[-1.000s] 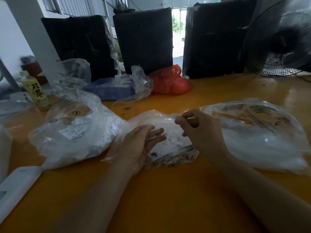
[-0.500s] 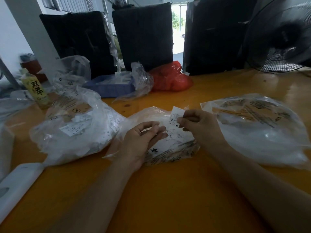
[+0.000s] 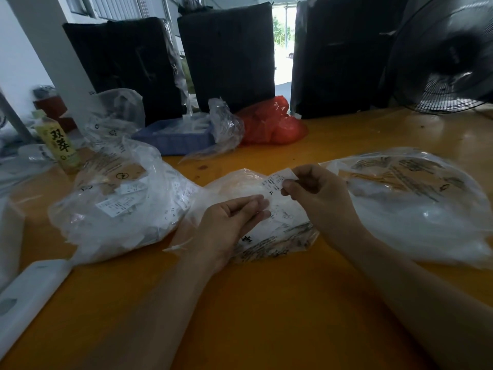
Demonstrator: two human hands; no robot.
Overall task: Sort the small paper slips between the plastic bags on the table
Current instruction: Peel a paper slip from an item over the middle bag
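Observation:
My right hand [image 3: 317, 196] pinches a small white paper slip [image 3: 276, 184] printed "XL", held up over the middle clear plastic bag [image 3: 269, 236]. My left hand [image 3: 232, 222] rests on that middle bag with fingers nearly straight, their tips close to the slip's lower end. A fuller clear bag of slips [image 3: 120, 206] lies to the left. Another clear bag [image 3: 416, 201] lies to the right of my right hand. All sit on the orange table [image 3: 266, 316].
At the back stand a blue tray [image 3: 170, 137], a red plastic bag [image 3: 269, 124], a crumpled clear bag [image 3: 224, 129] and a yellow-labelled bottle [image 3: 60, 142]. A white flat object [image 3: 24, 297] lies front left. A black fan [image 3: 448, 54] stands back right, dark cushions behind.
My right hand has drawn a slip out of the middle bag and lifted it upright. My left hand's fingers have straightened and slid slightly toward the slip.

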